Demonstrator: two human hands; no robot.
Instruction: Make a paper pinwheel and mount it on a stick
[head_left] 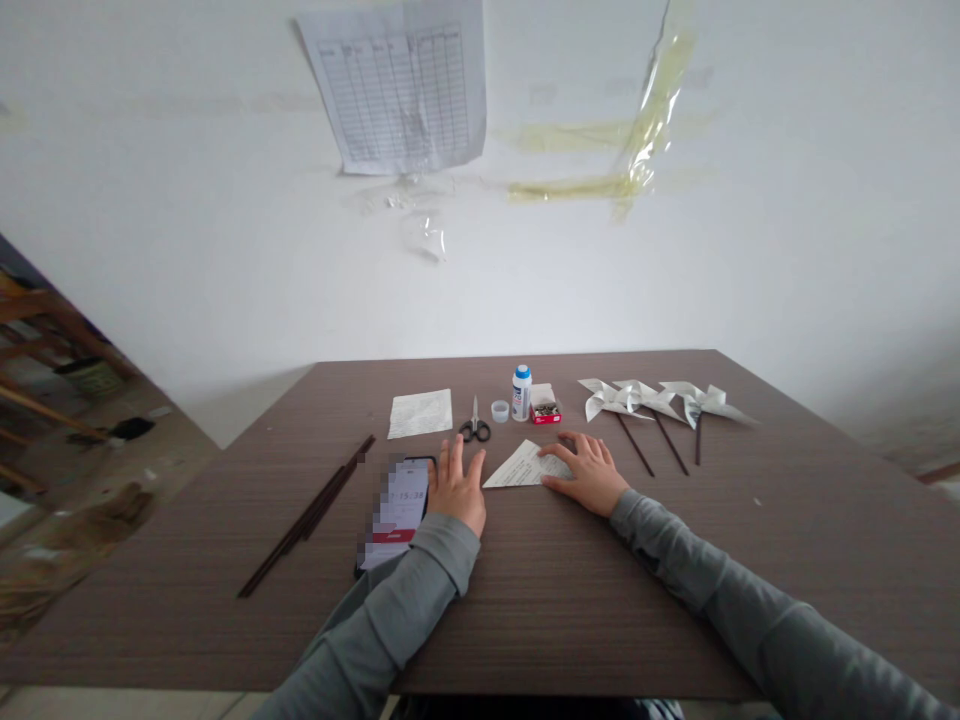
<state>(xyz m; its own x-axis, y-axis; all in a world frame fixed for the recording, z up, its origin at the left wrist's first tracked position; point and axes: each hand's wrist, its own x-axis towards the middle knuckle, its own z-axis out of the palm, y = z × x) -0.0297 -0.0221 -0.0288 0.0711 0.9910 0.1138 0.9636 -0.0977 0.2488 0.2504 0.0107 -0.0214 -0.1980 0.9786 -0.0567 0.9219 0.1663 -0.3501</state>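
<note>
A printed sheet of paper folded into a triangle (521,467) lies on the table in front of me. My right hand (585,470) rests on its right part, fingers spread and partly covering it. My left hand (459,487) is just left of the triangle, its fingers stretched forward and apart, with nothing held. Beside that hand lies a phone (396,510) with a timer on its screen, partly hidden by my sleeve. Black-handled scissors (475,427) lie just beyond my left fingertips.
At the back stand a blue-capped white bottle (521,394), a small clear cup (499,411) and a red box of small metal pieces (546,412). Flat paper (420,413) lies left of them. Paper pinwheels on sticks (637,398) are right; dark sticks (307,515) left.
</note>
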